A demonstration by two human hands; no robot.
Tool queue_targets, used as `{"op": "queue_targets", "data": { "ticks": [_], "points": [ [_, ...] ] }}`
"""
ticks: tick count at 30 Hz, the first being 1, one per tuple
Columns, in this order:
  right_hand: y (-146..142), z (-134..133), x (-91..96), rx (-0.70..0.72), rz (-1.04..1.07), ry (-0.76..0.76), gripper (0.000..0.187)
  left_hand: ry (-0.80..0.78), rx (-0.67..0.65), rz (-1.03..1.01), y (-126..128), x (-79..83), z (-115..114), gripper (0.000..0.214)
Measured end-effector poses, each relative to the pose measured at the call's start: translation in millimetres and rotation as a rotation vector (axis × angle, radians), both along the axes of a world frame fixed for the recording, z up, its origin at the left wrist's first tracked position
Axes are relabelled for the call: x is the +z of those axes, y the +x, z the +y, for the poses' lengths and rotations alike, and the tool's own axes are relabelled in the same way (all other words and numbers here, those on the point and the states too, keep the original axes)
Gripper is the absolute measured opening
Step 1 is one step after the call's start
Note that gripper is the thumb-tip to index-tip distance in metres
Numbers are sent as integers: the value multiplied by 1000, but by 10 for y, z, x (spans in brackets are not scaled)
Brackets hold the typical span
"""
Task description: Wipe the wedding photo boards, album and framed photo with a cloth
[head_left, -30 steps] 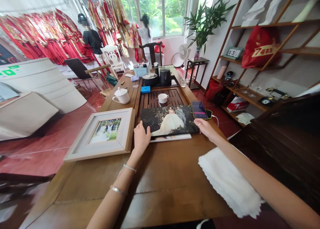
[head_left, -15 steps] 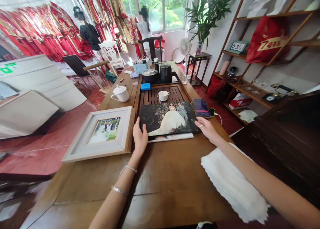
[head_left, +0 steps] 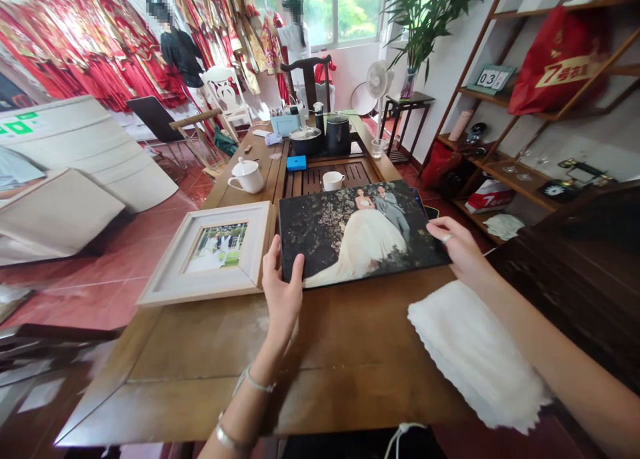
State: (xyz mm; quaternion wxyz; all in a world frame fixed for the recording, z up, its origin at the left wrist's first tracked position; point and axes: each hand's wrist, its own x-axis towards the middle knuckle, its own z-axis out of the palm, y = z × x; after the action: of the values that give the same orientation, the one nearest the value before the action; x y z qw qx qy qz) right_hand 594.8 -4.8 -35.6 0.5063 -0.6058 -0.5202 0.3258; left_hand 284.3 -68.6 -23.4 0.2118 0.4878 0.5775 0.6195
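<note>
Between my hands is a dark wedding photo panel (head_left: 360, 235), tilted towards me above the wooden table (head_left: 200, 359). My left hand (head_left: 283, 289) grips its left edge, thumb on the front. At the opposite edge, my right hand (head_left: 457, 245) pinches the panel, with a ring on one finger. A pale framed wedding photo (head_left: 207, 249) lies on the table left of my left hand. Under my right forearm lies a folded white cloth (head_left: 475, 352). Whatever lies directly beneath the panel is hidden.
Beyond the panel are a white cup (head_left: 333, 181), a slatted tea tray (head_left: 305, 177), a lidded teapot (head_left: 247, 176), a blue box (head_left: 297, 163) and a black pot (head_left: 337, 135). Shelves (head_left: 493, 159) stand at the right. Two people are near hanging red garments (head_left: 75, 52).
The photo panel has been raised and drawn nearer in both hands. It now covers the white-edged sheet and most of the phone that showed before. The camera view has shifted slightly.
</note>
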Motion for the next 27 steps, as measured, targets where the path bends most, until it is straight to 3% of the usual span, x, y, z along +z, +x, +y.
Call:
{"op": "queue_targets", "data": {
  "ticks": [3,6,13,19,27],
  "points": [
    [66,-400,203,53,74,-162,29,-94,-3,-14,-35,38,-392,65],
    [83,-820,291,126,47,-310,33,-184,-13,52,-122,16,-770,63],
    [-21,-1468,89,142,-48,-386,39,-289,-3,56,-280,-144,-1370,49],
    [-63,-1626,-101,133,-113,-388,39,-337,19,90,-275,-316,-1607,35],
    [-124,-1616,-130,229,-370,-293,30,-370,49,-54,-334,-456,-1621,39]
  ]
}}
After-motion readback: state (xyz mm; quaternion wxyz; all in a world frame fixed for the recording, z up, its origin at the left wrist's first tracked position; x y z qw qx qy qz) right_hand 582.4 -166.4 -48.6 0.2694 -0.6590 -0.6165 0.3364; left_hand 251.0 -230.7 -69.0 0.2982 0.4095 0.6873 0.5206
